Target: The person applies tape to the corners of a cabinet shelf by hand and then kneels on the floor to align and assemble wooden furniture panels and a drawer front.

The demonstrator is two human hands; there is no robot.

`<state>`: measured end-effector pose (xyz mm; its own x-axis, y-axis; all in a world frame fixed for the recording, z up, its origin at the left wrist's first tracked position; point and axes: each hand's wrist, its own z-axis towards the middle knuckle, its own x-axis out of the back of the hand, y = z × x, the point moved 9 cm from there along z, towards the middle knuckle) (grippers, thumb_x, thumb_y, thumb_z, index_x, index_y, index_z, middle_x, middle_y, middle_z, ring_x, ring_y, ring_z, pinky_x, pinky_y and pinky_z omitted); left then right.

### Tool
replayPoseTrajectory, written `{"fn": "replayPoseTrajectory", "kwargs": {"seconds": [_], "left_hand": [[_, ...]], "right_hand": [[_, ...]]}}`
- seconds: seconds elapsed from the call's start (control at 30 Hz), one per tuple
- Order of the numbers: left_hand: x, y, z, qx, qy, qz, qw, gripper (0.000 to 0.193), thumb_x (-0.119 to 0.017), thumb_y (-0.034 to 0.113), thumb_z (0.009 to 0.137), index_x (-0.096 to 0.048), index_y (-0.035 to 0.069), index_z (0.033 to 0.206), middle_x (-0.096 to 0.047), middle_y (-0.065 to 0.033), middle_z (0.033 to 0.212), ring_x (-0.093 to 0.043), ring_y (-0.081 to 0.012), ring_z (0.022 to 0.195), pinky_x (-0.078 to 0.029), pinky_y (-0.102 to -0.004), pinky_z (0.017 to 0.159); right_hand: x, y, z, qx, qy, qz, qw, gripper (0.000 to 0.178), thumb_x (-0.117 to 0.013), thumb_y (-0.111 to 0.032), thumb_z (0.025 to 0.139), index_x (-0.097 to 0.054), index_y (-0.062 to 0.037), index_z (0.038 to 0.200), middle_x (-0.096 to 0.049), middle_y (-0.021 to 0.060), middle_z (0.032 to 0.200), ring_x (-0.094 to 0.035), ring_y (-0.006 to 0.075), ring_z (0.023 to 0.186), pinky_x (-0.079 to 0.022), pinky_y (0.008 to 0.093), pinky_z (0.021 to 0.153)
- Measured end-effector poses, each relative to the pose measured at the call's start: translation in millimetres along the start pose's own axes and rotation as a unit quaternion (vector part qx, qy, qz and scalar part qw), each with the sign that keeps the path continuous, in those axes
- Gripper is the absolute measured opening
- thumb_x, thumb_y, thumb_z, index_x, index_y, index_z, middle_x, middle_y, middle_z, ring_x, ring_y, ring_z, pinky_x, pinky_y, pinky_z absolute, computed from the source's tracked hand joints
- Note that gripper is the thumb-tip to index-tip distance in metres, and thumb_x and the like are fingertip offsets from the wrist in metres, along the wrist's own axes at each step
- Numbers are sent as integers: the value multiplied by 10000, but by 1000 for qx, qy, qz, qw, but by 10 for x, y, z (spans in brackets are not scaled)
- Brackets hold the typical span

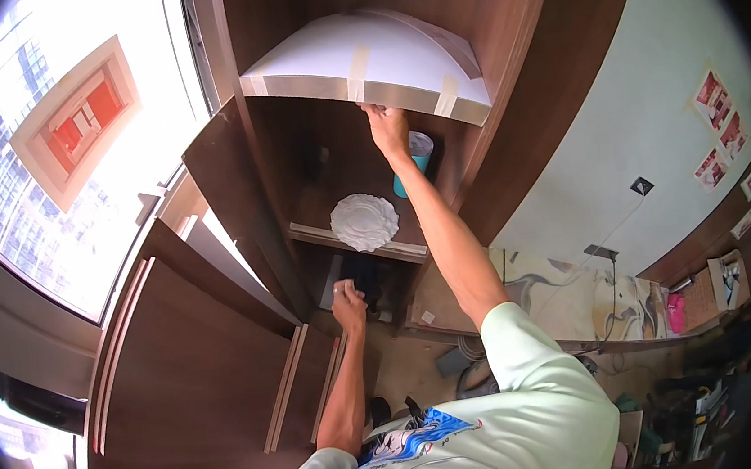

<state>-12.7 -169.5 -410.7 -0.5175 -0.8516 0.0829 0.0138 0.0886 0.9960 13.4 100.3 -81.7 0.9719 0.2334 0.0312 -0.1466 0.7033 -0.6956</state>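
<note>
My right hand [390, 127] is raised to the front edge of a shelf board [302, 85] in a brown wooden cabinet, its fingers curled against the underside. A white sheet [335, 47] covers that board, held with strips of beige tape [357, 66]. Lower down, my left hand [348, 309] is closed in front of the dark lower compartment; whatever its fingers hold, if anything, is hidden. On the shelf between both hands lie a crumpled white round thing [364, 222] with a ruffled rim and, behind my right forearm, a teal cylindrical container [417, 153].
A brown cabinet door [226, 185] stands swung out at the left. Below it are brown panels [193, 356] with pale edges, beside a bright window [19, 97]. At the right, a marble-patterned counter [562, 293] runs along a pale wall with a socket [641, 186] and cables.
</note>
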Motion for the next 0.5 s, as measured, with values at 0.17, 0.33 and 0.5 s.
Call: {"fn": "replayPoseTrajectory", "kwargs": {"seconds": [0.17,0.33,0.5], "left_hand": [[463,-216,-99,26,0,46,999,224,-494,233,977,-615,47,948,-639,-82,640,-623,-163,538,-477,-318,509],[744,-317,-128,-25,-7,62,998,226,-488,245,985,-603,51,964,-602,-58,635,-546,-121,480,-439,-275,456],[792,-299,-352,-5,-46,48,998,242,-487,253,986,-605,42,968,-598,-58,630,-547,-113,481,-434,-264,457]], "right_hand": [[-81,252,3,-123,-42,153,980,213,-697,-91,811,-645,-25,1006,-663,52,982,-588,161,939,-450,302,880],[-54,423,33,-194,-62,113,973,377,-711,-226,802,-613,-44,1118,-650,70,1058,-593,196,990,-441,360,926],[-106,679,50,-232,-46,179,955,283,-633,-353,905,-632,-111,1052,-694,49,983,-658,169,932,-482,360,885]]}}
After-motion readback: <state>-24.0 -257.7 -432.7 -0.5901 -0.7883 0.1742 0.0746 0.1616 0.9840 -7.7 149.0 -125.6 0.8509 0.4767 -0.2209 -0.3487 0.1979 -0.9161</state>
